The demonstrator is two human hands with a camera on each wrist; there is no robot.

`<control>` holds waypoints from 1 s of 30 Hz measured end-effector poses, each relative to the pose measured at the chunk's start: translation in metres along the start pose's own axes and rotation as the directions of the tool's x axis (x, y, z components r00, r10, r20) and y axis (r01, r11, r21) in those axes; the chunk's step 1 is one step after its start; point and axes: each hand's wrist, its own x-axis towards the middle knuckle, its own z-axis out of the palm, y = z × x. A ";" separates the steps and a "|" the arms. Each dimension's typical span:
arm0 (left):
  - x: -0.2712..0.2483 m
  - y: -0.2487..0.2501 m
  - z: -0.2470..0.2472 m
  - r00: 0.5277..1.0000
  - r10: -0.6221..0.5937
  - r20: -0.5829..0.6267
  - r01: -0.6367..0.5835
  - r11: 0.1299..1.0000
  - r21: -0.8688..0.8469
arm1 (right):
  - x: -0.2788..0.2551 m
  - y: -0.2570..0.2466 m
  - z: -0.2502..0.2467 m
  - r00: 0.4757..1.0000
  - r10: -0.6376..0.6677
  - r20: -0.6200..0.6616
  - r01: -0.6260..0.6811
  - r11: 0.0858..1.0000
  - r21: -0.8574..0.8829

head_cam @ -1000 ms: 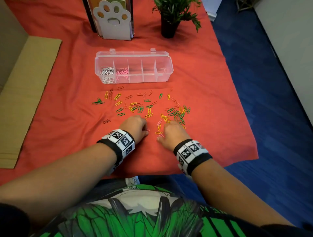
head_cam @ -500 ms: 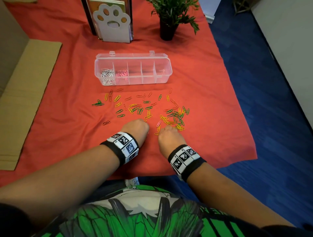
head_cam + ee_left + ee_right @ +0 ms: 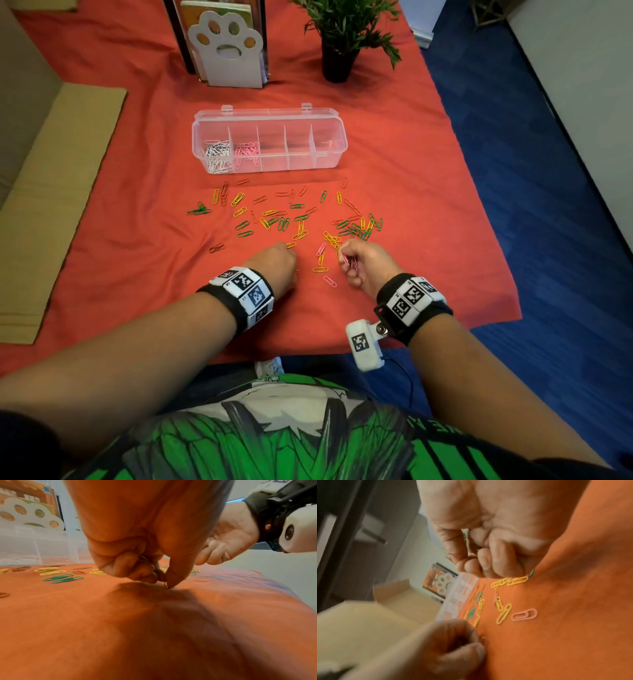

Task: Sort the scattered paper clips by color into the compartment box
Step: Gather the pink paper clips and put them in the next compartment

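The clear compartment box stands mid-cloth, with white clips in its leftmost cell and pink clips in the one beside it. Yellow, green and red clips lie scattered in front of it. My left hand is curled low on the cloth; its thumb and forefinger pinch a small clip whose colour I cannot tell. My right hand is raised just above the cloth, fingers curled round a few pink clips. A loose pink clip lies between the hands.
A white paw-shaped holder and a potted plant stand behind the box. Flat cardboard lies along the left. The red cloth ends at the right and near edges, with blue floor beyond.
My right hand has lifted off the cloth and turned, carrying pink clips. My left hand has stayed low in about the same place.
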 end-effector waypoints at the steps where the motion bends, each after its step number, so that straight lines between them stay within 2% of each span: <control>1: 0.001 -0.001 0.002 1.000 0.005 -0.008 -0.006 0.999 -0.039 | -0.002 0.001 -0.001 0.999 0.002 0.037 -0.006 0.994 0.105; 5: 0.001 -0.003 0.001 0.996 0.020 -0.082 -0.043 0.957 -0.287 | -0.003 0.004 -0.005 0.991 -0.029 0.127 -0.021 0.925 0.378; 8: 0.003 -0.008 -0.006 0.988 -0.089 -0.127 0.000 0.817 -0.577 | 0.000 0.005 -0.001 0.997 -0.010 0.081 -0.020 0.933 0.360; 10: 0.009 -0.008 -0.011 0.979 -0.194 -0.064 0.079 0.645 -0.760 | 0.006 0.008 0.003 1.000 0.014 -0.023 -0.010 0.984 0.180; 11: 0.012 -0.006 -0.015 0.968 -0.252 0.002 0.137 0.519 -0.844 | 0.008 0.010 0.004 0.997 0.005 -0.073 -0.005 1.000 0.010; 12: 0.014 -0.004 -0.019 0.952 -0.292 0.088 0.193 0.355 -0.915 | 0.008 0.012 0.005 0.994 -0.030 -0.102 0.007 0.975 -0.220; 13: 0.017 -0.001 -0.024 0.935 -0.306 0.179 0.241 0.178 -0.954 | 0.008 0.013 0.005 0.990 -0.094 -0.105 0.033 0.878 -0.477; 14: 0.019 0.002 -0.029 0.920 -0.293 0.260 0.277 0.018 -0.961 | 0.007 0.015 0.006 0.983 -0.165 -0.077 0.065 0.715 -0.696; 15: 0.020 0.004 -0.033 0.908 -0.267 0.322 0.304 -0.110 -0.946 | 0.004 0.017 0.008 0.975 -0.219 -0.040 0.086 0.535 -0.841; 16: 0.021 0.006 -0.037 0.898 -0.245 0.366 0.321 -0.205 -0.925 | 0.002 0.019 0.011 0.964 -0.265 -0.001 0.105 0.385 -0.917; 17: 0.024 0.007 -0.038 0.888 -0.238 0.393 0.332 -0.259 -0.907 | 0.001 0.022 0.014 0.954 -0.298 0.033 0.118 0.275 -0.954; 18: 0.028 0.009 -0.038 0.883 -0.248 0.399 0.336 -0.262 -0.905 | 0.001 0.026 0.016 0.947 -0.314 0.064 0.128 0.188 -0.974; 19: 0.032 0.011 -0.035 0.885 -0.279 0.373 0.329 -0.193 -0.924 | 0.001 0.028 0.019 0.937 -0.338 0.085 0.135 0.126 -0.983; 20: 0.036 0.014 -0.032 0.895 -0.320 0.309 0.313 -0.041 -0.949 | 0.001 0.030 0.023 0.929 -0.356 0.104 0.138 0.071 -0.988; 22: 0.042 0.018 -0.026 0.929 -0.353 0.110 0.257 0.404 -0.878 | 0.000 0.033 0.026 0.915 -0.385 0.122 0.131 -0.002 -0.991; 23: 0.042 0.019 -0.024 0.944 -0.330 0.020 0.224 0.595 -0.772 | -0.001 0.034 0.028 0.911 -0.392 0.130 0.129 -0.031 -0.991; 24: 0.042 0.021 -0.023 0.957 -0.287 -0.049 0.189 0.740 -0.646 | -0.001 0.034 0.029 0.910 -0.391 0.137 0.127 -0.052 -0.991; 25: 0.042 0.022 -0.022 0.967 -0.237 -0.097 0.152 0.836 -0.528 | -0.002 0.033 0.029 0.916 -0.378 0.138 0.124 -0.060 -0.990; 27: 0.044 0.025 -0.022 0.978 -0.155 -0.137 0.096 0.928 -0.360 | -0.001 0.028 0.023 0.936 -0.330 0.125 0.126 -0.017 -0.992; 29: 0.046 0.027 -0.021 0.983 -0.122 -0.136 0.076 0.951 -0.301 | 0.001 0.016 0.013 0.967 -0.229 0.111 0.140 0.113 -0.984; 30: 0.048 0.027 -0.021 0.984 -0.126 -0.126 0.083 0.950 -0.301 | 0.003 0.010 0.007 0.982 -0.159 0.106 0.138 0.207 -0.969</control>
